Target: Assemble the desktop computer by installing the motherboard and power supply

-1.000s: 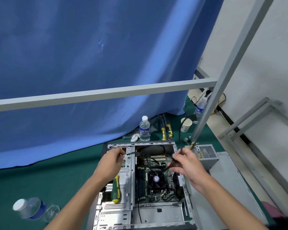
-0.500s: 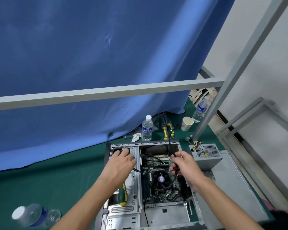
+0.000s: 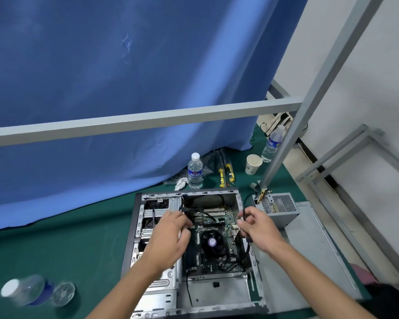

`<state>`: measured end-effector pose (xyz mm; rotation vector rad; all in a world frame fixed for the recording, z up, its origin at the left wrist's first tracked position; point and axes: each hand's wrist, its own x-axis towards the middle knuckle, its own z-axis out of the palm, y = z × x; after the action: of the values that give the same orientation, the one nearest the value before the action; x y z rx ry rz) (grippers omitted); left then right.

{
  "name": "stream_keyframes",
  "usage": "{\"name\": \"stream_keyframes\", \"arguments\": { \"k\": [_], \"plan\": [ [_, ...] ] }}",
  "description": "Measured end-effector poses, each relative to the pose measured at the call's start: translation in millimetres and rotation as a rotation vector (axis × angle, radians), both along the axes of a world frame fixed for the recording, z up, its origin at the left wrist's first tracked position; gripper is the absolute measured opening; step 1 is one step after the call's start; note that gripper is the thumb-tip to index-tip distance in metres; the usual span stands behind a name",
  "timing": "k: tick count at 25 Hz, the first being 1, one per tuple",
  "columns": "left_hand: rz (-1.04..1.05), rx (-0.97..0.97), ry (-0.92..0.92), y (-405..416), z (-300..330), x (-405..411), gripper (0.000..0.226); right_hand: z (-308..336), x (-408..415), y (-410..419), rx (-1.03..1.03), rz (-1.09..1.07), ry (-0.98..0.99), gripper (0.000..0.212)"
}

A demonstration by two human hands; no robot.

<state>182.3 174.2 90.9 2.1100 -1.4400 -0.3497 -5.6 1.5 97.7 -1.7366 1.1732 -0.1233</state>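
Observation:
An open computer case [image 3: 134, 245] lies flat on the green table. Inside it sits the motherboard [image 3: 226, 218] with a round black CPU fan [image 3: 212, 242]. The grey power supply [image 3: 277, 207] rests outside the case, against its right wall. My left hand [image 3: 168, 236] hovers over the drive bay edge, its fingers curled around a black cable [image 3: 194, 211] that loops over the board. My right hand [image 3: 256, 226] pinches another black cable [image 3: 245, 202] coming from the power supply, at the case's right wall.
Behind the case stand a water bottle [image 3: 195, 172], yellow-handled tools [image 3: 221, 174], a paper cup [image 3: 252, 164] and a second bottle [image 3: 272, 146]. Another bottle [image 3: 25, 290] lies at front left. A grey side panel [image 3: 318, 249] lies to the right. A grey frame bar [image 3: 148, 120] crosses overhead.
The view has tilted down and shifted. My left hand moved from the drive bay corner toward the motherboard with its cable. My right hand dropped lower along the case's right wall.

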Motion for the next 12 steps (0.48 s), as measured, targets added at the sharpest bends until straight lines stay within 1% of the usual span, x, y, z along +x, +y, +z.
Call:
{"name": "stream_keyframes", "arguments": {
  "k": [2,4,6,8,9,10,11,12],
  "plan": [
    [0.120,-0.063,0.090,-6.6,-0.4,-12.3,0.020,0.3,-6.5,-6.7,0.048,0.039,-0.026,0.006],
    [0.251,-0.126,0.227,-12.8,1.0,-23.8,0.032,1.0,-11.2,-11.4,0.103,0.072,-0.043,0.007],
    [0.388,-0.130,0.438,-20.0,4.2,-32.6,0.044,-0.5,-15.7,-16.6,0.168,0.061,-0.050,0.010],
    [0.499,-0.090,0.741,-27.2,6.8,-40.6,0.048,-2.7,-18.8,-20.3,0.218,0.040,-0.086,0.011],
    [0.550,-0.079,0.905,-30.8,7.3,-44.1,0.041,-3.3,-20.5,-21.7,0.250,0.027,-0.116,0.012],
    [0.595,-0.079,1.051,-34.2,9.1,-46.7,0.030,-3.6,-21.8,-23.3,0.290,0.003,-0.152,0.022],
    [0.625,-0.084,1.167,-37.2,11.2,-51.0,0.020,-4.7,-24.1,-25.7,0.329,-0.038,-0.183,0.034],
    [0.633,-0.081,1.236,-39.0,12.3,-54.1,0.016,-5.2,-25.5,-27.9,0.358,-0.082,-0.205,0.041]
  ]
}}
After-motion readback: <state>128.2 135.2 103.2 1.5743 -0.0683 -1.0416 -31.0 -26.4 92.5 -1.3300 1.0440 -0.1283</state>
